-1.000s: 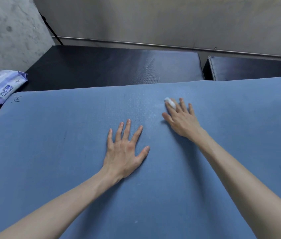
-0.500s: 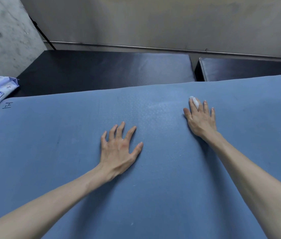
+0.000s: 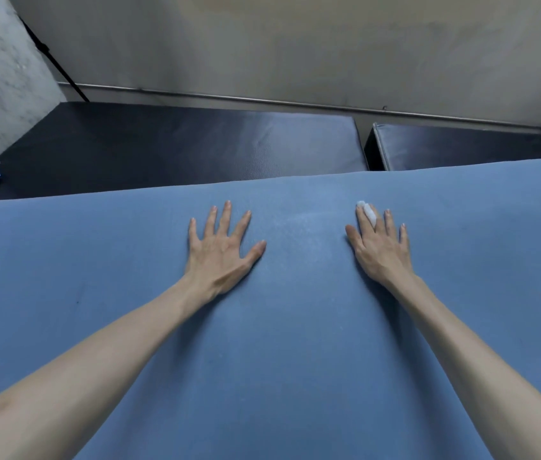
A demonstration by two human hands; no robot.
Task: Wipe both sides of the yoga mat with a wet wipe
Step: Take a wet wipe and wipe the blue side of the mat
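The blue yoga mat (image 3: 295, 343) is lying flat, its long axis running left to right. The left hand (image 3: 221, 252) is pressing on it, fingers (image 3: 227, 215) spread. The right hand (image 3: 380, 249) is lying flat nearby, a white wet wipe (image 3: 368, 212) showing between its straight fingers.

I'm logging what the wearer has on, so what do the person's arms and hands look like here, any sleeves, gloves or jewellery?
Both forearms are bare right to the bottom edge of the view, with no sleeves showing. The left hand has no glove, ring or watch. The right hand is also ungloved, but a white wrapping, like a bandage, covers one finger. No wristbands or markings show.
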